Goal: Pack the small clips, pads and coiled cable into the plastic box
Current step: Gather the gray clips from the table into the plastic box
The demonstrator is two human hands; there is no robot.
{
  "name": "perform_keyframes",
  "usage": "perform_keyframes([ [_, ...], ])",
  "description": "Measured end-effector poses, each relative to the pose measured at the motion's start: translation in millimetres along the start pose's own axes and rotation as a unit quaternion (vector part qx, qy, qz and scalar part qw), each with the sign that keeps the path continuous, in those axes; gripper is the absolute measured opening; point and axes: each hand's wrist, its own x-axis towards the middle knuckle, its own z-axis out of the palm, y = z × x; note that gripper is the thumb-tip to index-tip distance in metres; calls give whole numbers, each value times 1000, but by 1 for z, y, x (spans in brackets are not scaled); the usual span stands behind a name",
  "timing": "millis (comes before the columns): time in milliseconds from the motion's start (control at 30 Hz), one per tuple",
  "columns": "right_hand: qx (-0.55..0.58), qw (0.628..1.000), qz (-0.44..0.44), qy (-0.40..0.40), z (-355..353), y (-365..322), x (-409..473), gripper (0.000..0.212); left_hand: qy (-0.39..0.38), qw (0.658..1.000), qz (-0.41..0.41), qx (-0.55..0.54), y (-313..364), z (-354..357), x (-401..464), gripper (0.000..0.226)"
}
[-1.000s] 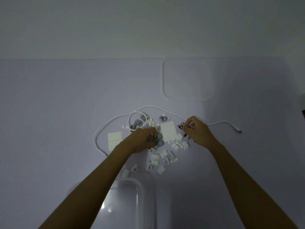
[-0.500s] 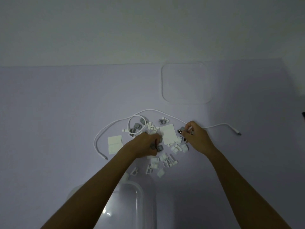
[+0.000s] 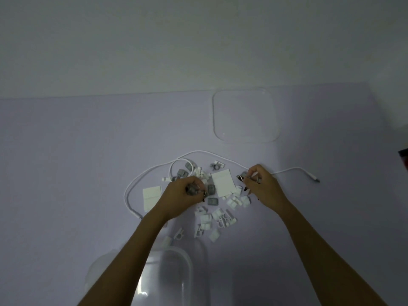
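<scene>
Since the earlier frames both hands have stayed over the scatter, fingers drawn in slightly tighter; no piece has yet gone to the box. The left hand (image 3: 184, 195) has its grip curled shut around grey clips (image 3: 192, 189), while the right hand (image 3: 262, 186) pinches another small grey clip between its fingertips (image 3: 247, 176), at about 3 o'clock of the pile. White clips (image 3: 217, 217), loose grey ones and white adhesive pads (image 3: 223, 181) lie strewn on the bench (image 3: 66, 151). The white cable (image 3: 198, 152) sprawls around the pile, only partly looped. The clear plastic box (image 3: 176, 274) waits at 6 o'clock, apparently empty; its lid (image 3: 245, 115) lies at 1 o'clock. Judged so, gathering is under way and packing has barely begun.
</scene>
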Motion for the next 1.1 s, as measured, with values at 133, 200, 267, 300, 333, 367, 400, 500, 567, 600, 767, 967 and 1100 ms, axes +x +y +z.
perform_keyframes([
  [133,143,989,29,-20,0,-29,-37,10,23,992,-10,-124,9,-17,-24,6],
  [200,244,966,67,-55,8,-44,-64,11,30,980,-29,-193,12,-26,-40,7],
  [267,304,941,103,-110,24,-58,-96,12,33,970,-40,-237,14,-36,-62,8],
  [300,301,937,112,-138,35,-64,-112,10,33,967,-41,-249,14,-40,-75,8],
  [333,271,942,112,-161,49,-71,-131,9,32,966,-37,-253,12,-46,-93,9],
  [367,227,951,105,-180,62,-75,-147,7,26,967,-28,-251,11,-50,-108,8],
  [400,183,959,92,-196,75,-79,-163,7,20,969,-17,-247,8,-53,-125,8],
  [500,90,971,70,-211,109,-88,-206,2,7,975,3,-222,-6,-56,-174,8],
  [567,37,981,51,-182,129,-87,-225,6,-4,979,-8,-204,-24,-51,-199,6],
  [600,0,987,27,-161,138,-83,-230,7,-10,980,-20,-196,-34,-46,-206,5],
  [767,-337,932,-124,-52,187,-53,-229,5,27,980,-101,-168,-85,-6,-211,9],
  [967,-384,921,-69,-24,219,-39,-214,20,65,972,-112,-197,-102,23,-186,11],
  [1100,-350,936,-39,-19,223,-37,-208,29,12,976,-109,-186,-100,24,-183,30],
])
